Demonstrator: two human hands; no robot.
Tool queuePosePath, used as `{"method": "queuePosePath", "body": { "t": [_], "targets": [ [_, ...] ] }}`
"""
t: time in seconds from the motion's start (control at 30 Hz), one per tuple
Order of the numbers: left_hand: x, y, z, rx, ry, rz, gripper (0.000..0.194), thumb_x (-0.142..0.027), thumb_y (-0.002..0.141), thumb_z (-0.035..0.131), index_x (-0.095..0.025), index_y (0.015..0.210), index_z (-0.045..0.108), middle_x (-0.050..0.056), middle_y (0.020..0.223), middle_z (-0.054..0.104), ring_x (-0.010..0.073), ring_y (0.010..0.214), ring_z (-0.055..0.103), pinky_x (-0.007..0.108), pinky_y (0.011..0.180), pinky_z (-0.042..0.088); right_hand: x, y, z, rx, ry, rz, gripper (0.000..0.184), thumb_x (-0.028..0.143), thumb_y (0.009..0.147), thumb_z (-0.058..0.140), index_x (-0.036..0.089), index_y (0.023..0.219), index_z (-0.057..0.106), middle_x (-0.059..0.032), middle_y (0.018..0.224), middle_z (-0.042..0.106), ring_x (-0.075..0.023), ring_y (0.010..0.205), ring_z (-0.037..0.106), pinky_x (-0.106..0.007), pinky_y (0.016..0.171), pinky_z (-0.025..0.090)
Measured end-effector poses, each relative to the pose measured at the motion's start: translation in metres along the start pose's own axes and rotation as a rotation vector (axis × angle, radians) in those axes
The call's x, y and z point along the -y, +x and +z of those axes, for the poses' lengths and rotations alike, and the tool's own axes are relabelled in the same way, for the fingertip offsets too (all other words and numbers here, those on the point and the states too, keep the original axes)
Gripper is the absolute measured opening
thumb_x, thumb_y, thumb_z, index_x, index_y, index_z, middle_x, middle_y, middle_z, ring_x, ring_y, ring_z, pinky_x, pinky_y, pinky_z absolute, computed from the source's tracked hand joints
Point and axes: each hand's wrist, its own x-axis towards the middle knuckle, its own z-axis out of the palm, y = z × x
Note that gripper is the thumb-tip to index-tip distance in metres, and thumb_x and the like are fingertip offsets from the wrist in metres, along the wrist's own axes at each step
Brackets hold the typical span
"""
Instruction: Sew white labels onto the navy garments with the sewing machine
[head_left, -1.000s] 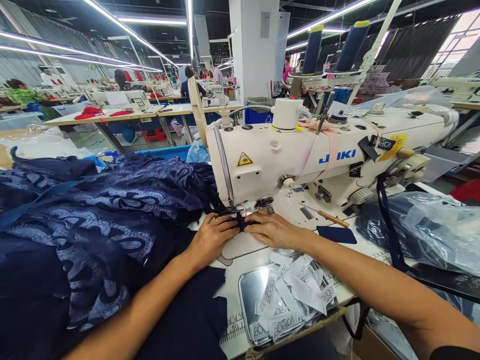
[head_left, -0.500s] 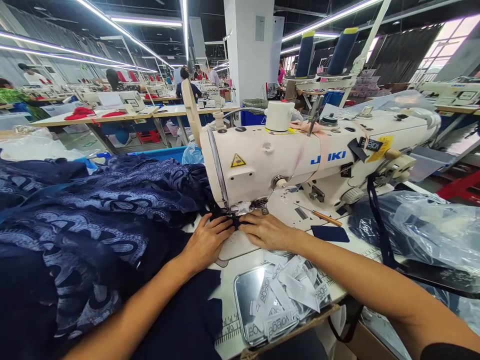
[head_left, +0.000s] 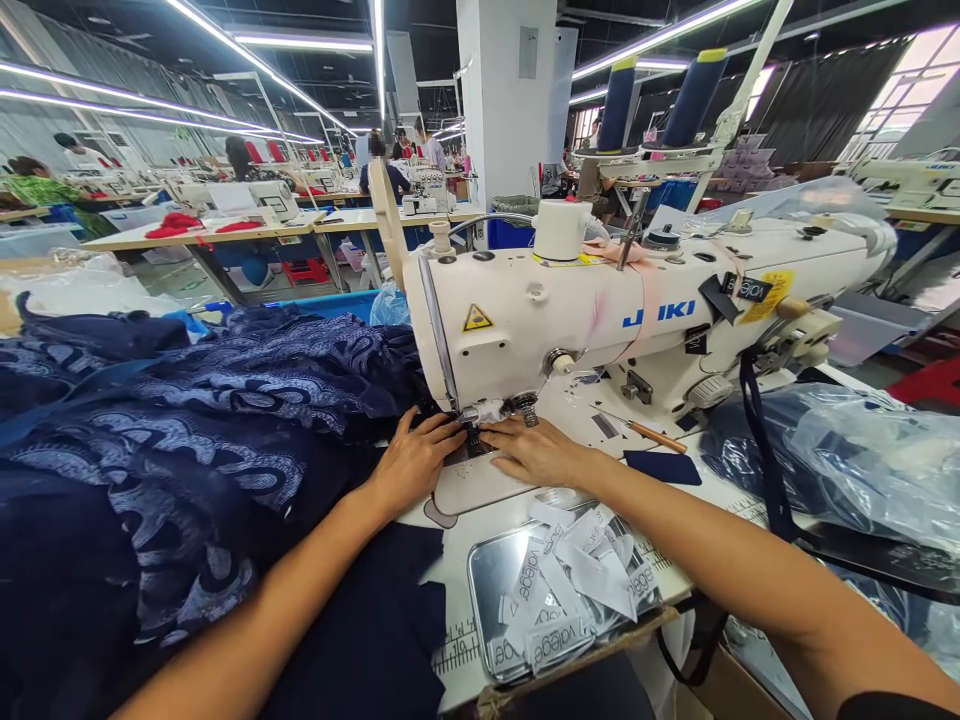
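Observation:
My left hand lies flat with its fingers stretched out, at the left of the presser foot of a white sewing machine. Navy patterned fabric is bunched beside that hand and runs toward the needle area. From the other side, my right hand rests with extended fingertips close to the foot, its thumb low on the machine bed. Between the two hands a strip of metal needle plate shows. How much cloth lies under the fingertips is hidden.
In front stands a metal tray with several white printed labels. An orange-handled pointed tool and a small navy piece of cloth lie on the right. Bagged dark goods sit farther right. Other people work in the background.
Dark cloth between my hands has gone farther under the foot, baring the plate. Both hands have edged forward slightly and stay beside the foot. The camera view has shifted a little.

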Motion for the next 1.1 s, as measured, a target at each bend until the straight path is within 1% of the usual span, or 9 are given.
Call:
{"method": "queuePosePath", "body": {
  "t": [0.1,0.2,0.27,0.37,0.43,0.53,0.7,0.9,1.1],
  "targets": [
    [-0.009,0.003,-0.006,-0.017,0.111,-0.041,0.029,-0.008,0.076,0.043,-0.015,0.096,0.062,0.011,0.098,0.063,0.0251,0.097,0.053,0.045,0.084,0.038,-0.003,0.002,0.005,0.019,-0.011,0.106,0.033,0.027,0.084,0.044,0.011,0.111,0.054,-0.0118,0.108,0.059,-0.0224,0.099,0.053,-0.035,0.083,0.043],
    [-0.026,0.003,-0.012,0.099,0.241,-0.152,0.024,-0.008,0.078,0.041,-0.008,0.082,0.065,0.013,0.078,0.062,0.0248,0.079,0.056,0.039,0.068,0.041,-0.004,0.005,0.006,0.094,-0.096,0.216,0.039,0.033,0.087,0.039,0.008,0.114,0.052,-0.0155,0.095,0.061,-0.0251,0.094,0.053,-0.037,0.077,0.043],
    [-0.035,0.002,-0.015,0.169,0.291,-0.246,0.026,-0.004,0.077,0.040,-0.005,0.089,0.063,0.014,0.074,0.061,0.0244,0.072,0.056,0.038,0.064,0.039,-0.002,0.007,0.000,0.133,-0.141,0.205,0.042,0.039,0.086,0.039,0.007,0.109,0.054,-0.0166,0.091,0.061,-0.0266,0.095,0.053,-0.038,0.079,0.041],
    [-0.039,0.001,-0.017,0.141,0.312,-0.349,0.032,-0.010,0.079,0.041,-0.006,0.107,0.057,0.017,0.087,0.061,0.0277,0.082,0.055,0.042,0.070,0.038,0.005,0.007,-0.014,0.174,-0.164,0.166,0.043,0.042,0.083,0.043,0.006,0.100,0.058,-0.0171,0.087,0.061,-0.0280,0.096,0.052,-0.040,0.084,0.038],
    [-0.034,0.004,-0.017,0.108,0.286,-0.330,0.032,-0.018,0.081,0.041,-0.012,0.109,0.056,0.016,0.096,0.060,0.0294,0.091,0.052,0.046,0.076,0.035,0.010,0.004,-0.024,0.218,-0.164,0.134,0.037,0.038,0.080,0.049,0.005,0.094,0.060,-0.0168,0.087,0.061,-0.0277,0.093,0.053,-0.040,0.086,0.036],
    [-0.023,0.011,-0.015,0.113,0.237,-0.248,0.027,-0.021,0.080,0.043,-0.016,0.100,0.060,0.014,0.098,0.060,0.0286,0.097,0.050,0.052,0.086,0.030,0.012,-0.004,-0.032,0.238,-0.148,0.068,0.022,0.023,0.077,0.052,0.006,0.088,0.061,-0.0154,0.092,0.059,-0.0247,0.089,0.054,-0.036,0.085,0.038],
    [-0.014,0.018,-0.010,0.114,0.209,-0.212,0.025,-0.020,0.078,0.044,-0.017,0.099,0.058,0.012,0.097,0.061,0.0273,0.099,0.050,0.055,0.090,0.026,0.002,-0.011,-0.023,0.156,-0.143,-0.022,0.021,0.003,0.076,0.044,0.007,0.087,0.061,-0.0119,0.089,0.059,-0.0201,0.087,0.053,-0.029,0.076,0.041],
    [-0.013,0.016,-0.008,0.104,0.193,-0.202,0.025,-0.019,0.079,0.042,-0.017,0.099,0.057,0.011,0.095,0.062,0.0267,0.098,0.050,0.055,0.089,0.028,0.003,-0.007,-0.018,0.140,-0.155,-0.105,0.017,0.003,0.076,0.044,0.009,0.078,0.060,-0.0098,0.080,0.058,-0.0195,0.078,0.053,-0.030,0.070,0.042],
    [-0.011,0.016,-0.007,0.091,0.188,-0.201,0.025,-0.020,0.080,0.041,-0.018,0.099,0.057,0.011,0.094,0.062,0.0264,0.097,0.050,0.054,0.089,0.028,0.011,-0.006,-0.017,0.143,-0.172,-0.108,0.016,0.005,0.078,0.043,0.009,0.079,0.058,-0.0100,0.080,0.055,-0.0198,0.076,0.051,-0.030,0.067,0.041]
  ]
}}
